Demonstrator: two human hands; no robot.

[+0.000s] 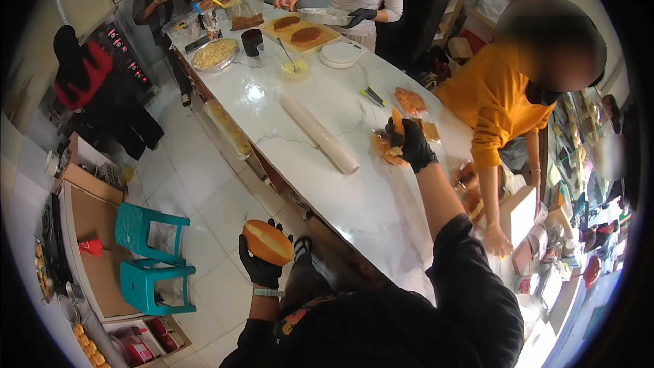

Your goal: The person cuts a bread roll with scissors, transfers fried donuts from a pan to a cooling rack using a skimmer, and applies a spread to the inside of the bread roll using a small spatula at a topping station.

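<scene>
In my black-gloved left hand (257, 266) lies a round golden sponge cake (268, 242), held out over the floor beside the table. My right hand (414, 146), also black-gloved, reaches across the white marble-patterned table (272, 129). Its fingers are closed around a strip of orange-brown cake (397, 121), partly hidden by the glove. Right under that hand sits a clear plastic bag (385, 150) with orange-brown pieces in it. Beyond it are another bagged orange-brown item (411, 101) and a small brown packet (430, 130).
A long roll of plastic film (319, 135) lies along the table, with a green-and-black tool (372, 97) nearby. Two co-workers stand across the table, one in a yellow sleeve (485, 129) leaning in. Teal stools (151, 232) stand on the floor at left.
</scene>
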